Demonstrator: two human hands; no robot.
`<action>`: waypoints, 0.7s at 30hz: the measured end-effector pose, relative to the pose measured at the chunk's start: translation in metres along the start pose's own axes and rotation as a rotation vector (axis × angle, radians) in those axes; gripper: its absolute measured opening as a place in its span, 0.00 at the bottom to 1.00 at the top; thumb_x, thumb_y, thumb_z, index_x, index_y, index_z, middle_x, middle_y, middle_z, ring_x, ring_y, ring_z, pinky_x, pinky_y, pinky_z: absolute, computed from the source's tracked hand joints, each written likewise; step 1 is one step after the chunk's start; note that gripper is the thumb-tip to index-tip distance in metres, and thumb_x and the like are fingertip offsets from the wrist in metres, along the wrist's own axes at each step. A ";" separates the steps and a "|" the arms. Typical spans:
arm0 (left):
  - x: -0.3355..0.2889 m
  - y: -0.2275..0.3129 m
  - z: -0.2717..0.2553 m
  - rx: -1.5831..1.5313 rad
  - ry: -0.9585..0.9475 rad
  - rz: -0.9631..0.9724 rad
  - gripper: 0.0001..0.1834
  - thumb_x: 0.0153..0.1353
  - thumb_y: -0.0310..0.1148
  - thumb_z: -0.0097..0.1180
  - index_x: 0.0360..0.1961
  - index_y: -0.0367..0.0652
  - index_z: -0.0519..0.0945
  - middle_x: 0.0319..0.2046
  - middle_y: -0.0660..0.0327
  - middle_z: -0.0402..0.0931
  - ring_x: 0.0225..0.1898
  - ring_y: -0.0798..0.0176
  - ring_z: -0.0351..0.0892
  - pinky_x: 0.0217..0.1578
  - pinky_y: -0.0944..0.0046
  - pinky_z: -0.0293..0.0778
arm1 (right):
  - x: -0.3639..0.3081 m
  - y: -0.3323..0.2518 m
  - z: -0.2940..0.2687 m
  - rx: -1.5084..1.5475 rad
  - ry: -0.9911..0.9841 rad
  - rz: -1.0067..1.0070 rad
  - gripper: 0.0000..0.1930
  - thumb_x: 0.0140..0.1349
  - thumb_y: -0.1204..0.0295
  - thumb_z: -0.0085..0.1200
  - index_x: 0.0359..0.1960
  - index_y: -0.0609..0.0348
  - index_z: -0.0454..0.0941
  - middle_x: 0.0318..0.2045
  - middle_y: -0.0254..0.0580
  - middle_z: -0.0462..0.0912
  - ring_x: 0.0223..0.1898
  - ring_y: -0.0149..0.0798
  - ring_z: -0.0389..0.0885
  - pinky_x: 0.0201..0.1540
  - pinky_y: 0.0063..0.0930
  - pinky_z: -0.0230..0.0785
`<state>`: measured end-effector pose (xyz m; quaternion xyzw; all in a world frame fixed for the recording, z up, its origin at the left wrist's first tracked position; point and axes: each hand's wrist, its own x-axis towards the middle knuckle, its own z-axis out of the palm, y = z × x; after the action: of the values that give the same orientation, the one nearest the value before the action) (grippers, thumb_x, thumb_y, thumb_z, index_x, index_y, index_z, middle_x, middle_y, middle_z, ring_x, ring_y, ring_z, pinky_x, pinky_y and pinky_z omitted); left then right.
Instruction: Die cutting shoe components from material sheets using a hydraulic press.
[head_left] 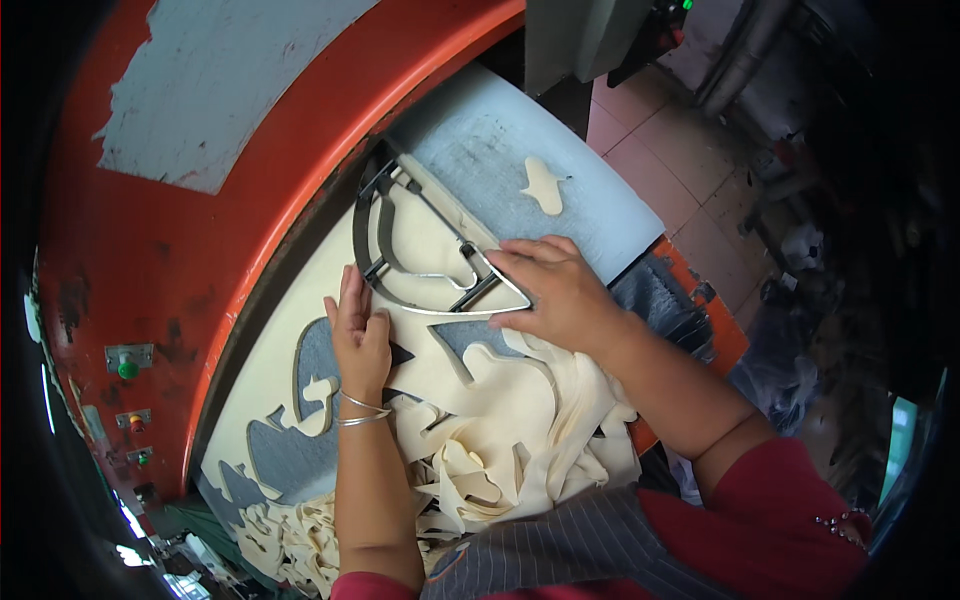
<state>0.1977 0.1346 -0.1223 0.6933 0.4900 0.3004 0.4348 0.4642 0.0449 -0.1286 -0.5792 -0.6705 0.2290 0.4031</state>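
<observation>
A curved steel cutting die (421,300) with crossbars lies on a cream sheet of soft material (305,270). My right hand (560,295) grips the die's pointed right corner, with the thumb on the near side and the fingers on the far side. My left hand (358,335) is beside the die's lower left curve, its fingers stretched out and the fingertips at or near the metal edge. Whether they press on it I cannot tell. Cut-out holes in the sheet show the grey surface (310,460) beneath, close to my left wrist.
Cream offcuts (465,475) are heaped in front of me. A red machine body (250,230) rises along the left, with a green button (127,369) on it. One small cream scrap (544,186) rests on the pale cutting board (600,215). Clear plastic (775,385) lies at the right.
</observation>
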 end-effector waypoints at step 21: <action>-0.006 0.018 0.000 0.409 0.083 0.172 0.32 0.50 0.32 0.48 0.59 0.34 0.67 0.59 0.45 0.66 0.65 0.54 0.60 0.68 0.48 0.30 | -0.002 -0.007 0.000 -0.191 0.129 -0.249 0.33 0.37 0.63 0.71 0.48 0.64 0.76 0.46 0.50 0.80 0.47 0.46 0.77 0.53 0.35 0.65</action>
<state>0.2031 0.1267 -0.1063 0.7933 0.4974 0.2589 0.2373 0.4598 0.0409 -0.1236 -0.5407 -0.7286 0.0750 0.4137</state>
